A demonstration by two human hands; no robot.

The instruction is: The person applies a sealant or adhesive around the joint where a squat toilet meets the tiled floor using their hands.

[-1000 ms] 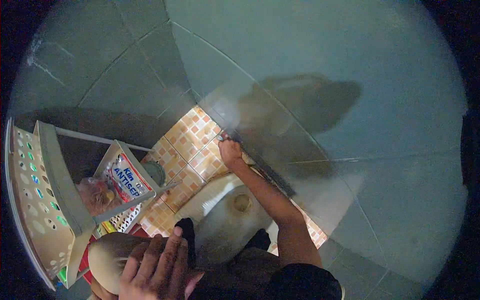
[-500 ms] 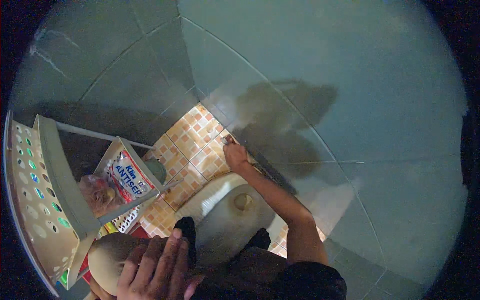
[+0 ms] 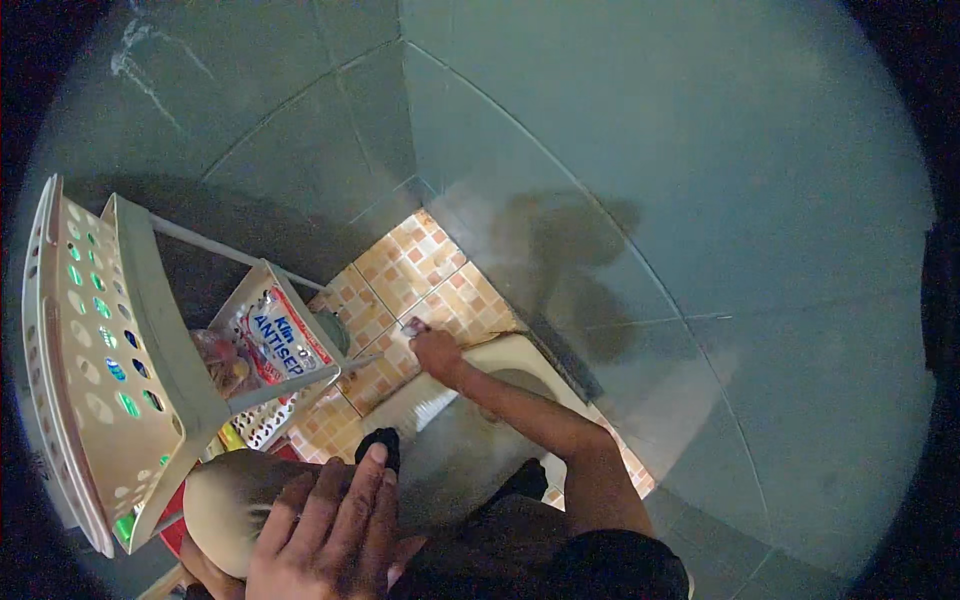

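Observation:
My right hand (image 3: 437,356) reaches down to the orange-and-cream tiled floor (image 3: 412,248), just beyond the far-left rim of a pale squat toilet (image 3: 505,350). Its fingers are closed around a small whitish object (image 3: 410,328), mostly covered, whose kind I cannot make out. My right forearm crosses over the toilet bowl. In the foreground, my left hand (image 3: 325,530) lies with fingers stretched out over my bent knee, holding nothing. Dark footwear (image 3: 380,450) shows beside the toilet.
A cream plastic shelf rack (image 3: 155,300) with perforated sides stands at the left. Its lower tier holds a white-and-red packet (image 3: 275,335) and a clear plastic bag (image 3: 225,360). Grey-green walls (image 3: 760,180) meet in the far corner; my shadow falls on the right one.
My right hand has moved left over the tiles, away from the right wall, and a little nearer. The view has shifted slightly. My left hand stays on the knee.

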